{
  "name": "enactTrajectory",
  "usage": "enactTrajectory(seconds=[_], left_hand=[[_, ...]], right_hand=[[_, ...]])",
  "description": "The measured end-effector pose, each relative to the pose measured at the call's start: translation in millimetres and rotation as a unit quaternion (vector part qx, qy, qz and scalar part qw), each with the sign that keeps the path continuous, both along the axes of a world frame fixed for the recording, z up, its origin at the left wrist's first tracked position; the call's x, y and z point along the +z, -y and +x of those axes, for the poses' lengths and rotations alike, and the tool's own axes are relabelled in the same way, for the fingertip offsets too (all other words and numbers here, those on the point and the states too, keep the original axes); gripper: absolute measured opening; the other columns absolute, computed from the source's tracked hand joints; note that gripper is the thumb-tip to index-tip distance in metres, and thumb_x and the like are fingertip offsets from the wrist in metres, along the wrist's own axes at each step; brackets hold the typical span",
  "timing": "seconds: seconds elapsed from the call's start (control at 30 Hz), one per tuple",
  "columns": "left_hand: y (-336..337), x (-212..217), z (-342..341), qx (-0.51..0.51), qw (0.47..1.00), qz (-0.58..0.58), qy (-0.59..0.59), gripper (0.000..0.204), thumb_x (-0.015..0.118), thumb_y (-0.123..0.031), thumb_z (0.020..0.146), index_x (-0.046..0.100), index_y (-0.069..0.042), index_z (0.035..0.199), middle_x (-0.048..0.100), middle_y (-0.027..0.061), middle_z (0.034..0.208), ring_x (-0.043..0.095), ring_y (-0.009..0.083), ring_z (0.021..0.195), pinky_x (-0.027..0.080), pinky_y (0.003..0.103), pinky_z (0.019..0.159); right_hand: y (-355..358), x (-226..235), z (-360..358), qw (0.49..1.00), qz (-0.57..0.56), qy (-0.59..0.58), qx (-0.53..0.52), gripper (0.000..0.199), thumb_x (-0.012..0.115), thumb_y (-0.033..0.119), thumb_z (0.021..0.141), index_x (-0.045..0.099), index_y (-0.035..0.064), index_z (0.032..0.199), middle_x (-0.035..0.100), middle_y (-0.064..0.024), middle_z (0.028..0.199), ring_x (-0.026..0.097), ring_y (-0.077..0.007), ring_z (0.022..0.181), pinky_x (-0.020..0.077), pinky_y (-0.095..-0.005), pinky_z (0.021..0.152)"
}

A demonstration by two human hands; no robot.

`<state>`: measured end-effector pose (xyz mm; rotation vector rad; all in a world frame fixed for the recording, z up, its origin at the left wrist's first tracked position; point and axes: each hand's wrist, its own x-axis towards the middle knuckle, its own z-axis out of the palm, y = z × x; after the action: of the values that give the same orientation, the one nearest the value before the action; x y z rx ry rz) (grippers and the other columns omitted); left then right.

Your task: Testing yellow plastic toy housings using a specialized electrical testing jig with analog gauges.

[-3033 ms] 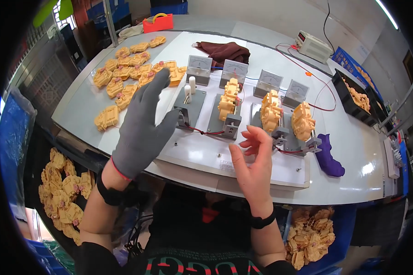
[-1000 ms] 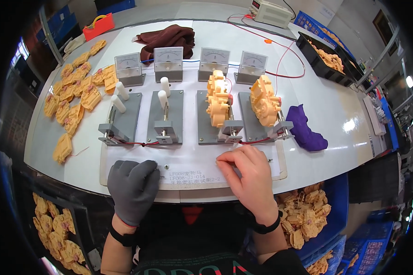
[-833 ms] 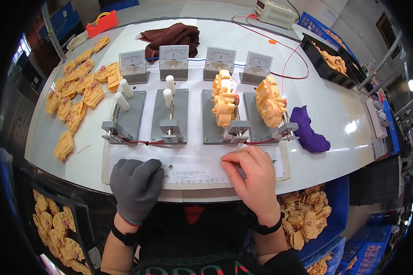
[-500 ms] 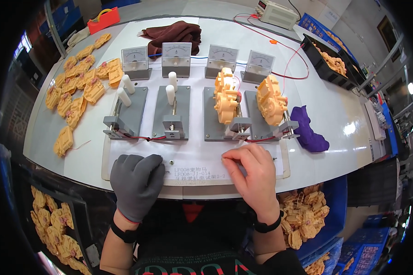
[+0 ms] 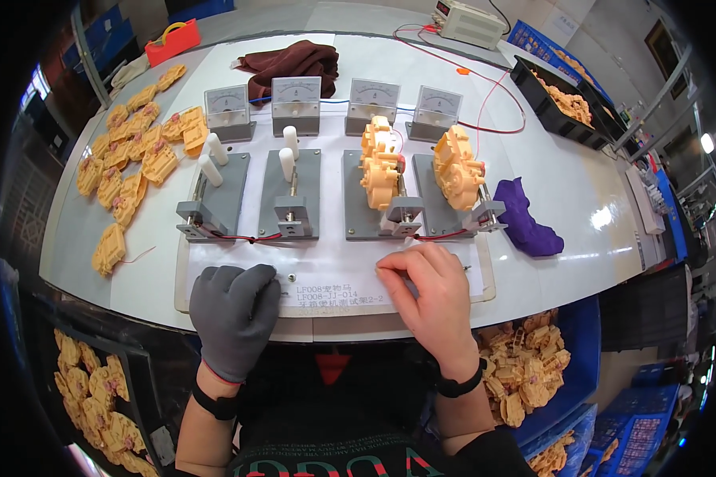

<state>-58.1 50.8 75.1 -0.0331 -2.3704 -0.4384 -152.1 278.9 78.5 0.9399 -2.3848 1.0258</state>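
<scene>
My left hand (image 5: 232,322), in a grey glove, rests loosely closed at the front of the white base sheet (image 5: 334,274), nothing showing in it. Opposite it, my bare right hand (image 5: 431,302) is curled, thumb against the bent fingers, with nothing visible in the grip. Beyond my right hand, two yellow plastic gearbox housings stand on grey test fixtures: one housing (image 5: 379,168) on the inner fixture, another housing (image 5: 457,168) on the outer. The left pair, an outer fixture (image 5: 229,187) and an inner fixture (image 5: 309,191), carry only white pegs. Neither hand touches a fixture.
Four analog meters, including one panel meter (image 5: 296,103), line the back. Loose gearboxes (image 5: 142,143) spread over the left. A purple cloth (image 5: 525,222) lies right, a brown cloth (image 5: 294,65) behind. A power supply (image 5: 468,25) and black tray (image 5: 561,103) sit far right; a blue bin (image 5: 582,366) is below.
The whole view shifts slightly, with the fixtures and meters appearing a little further left. Both hands keep their curled pose by the front edge, and the two gearboxes stay on their fixtures.
</scene>
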Motion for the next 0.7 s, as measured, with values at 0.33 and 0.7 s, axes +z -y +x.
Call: enactTrajectory(seconds=[0.33, 0.7], left_hand=[[8.4, -1.0, 3.4, 0.015, 0.999, -0.001, 0.036, 0.015, 0.074, -0.016, 0.075, 0.065, -0.015, 0.086, 0.054, 0.0020, 0.069, 0.053, 0.0250, 0.063, 0.040, 0.039, 0.058], [18.6, -14.0, 15.2, -0.013, 0.997, -0.014, 0.080, 0.031, 0.079, -0.026, 0.066, 0.068, -0.025, 0.095, 0.044, -0.0060, 0.077, 0.046, 0.0129, 0.060, 0.034, 0.029, 0.050]], right_hand=[[6.5, -3.7, 7.4, 0.997, 0.033, 0.065, -0.034, 0.009, 0.074, 0.010, 0.082, 0.068, 0.0083, 0.088, 0.060, -0.0061, 0.083, 0.058, -0.0274, 0.081, 0.0435, -0.0373, 0.073], [9.0, 3.7, 15.8, 0.984, 0.059, 0.148, -0.079, 0.012, 0.069, -0.002, 0.081, 0.067, 0.0018, 0.092, 0.058, -0.0107, 0.090, 0.057, -0.0233, 0.086, 0.0450, -0.0303, 0.074]])
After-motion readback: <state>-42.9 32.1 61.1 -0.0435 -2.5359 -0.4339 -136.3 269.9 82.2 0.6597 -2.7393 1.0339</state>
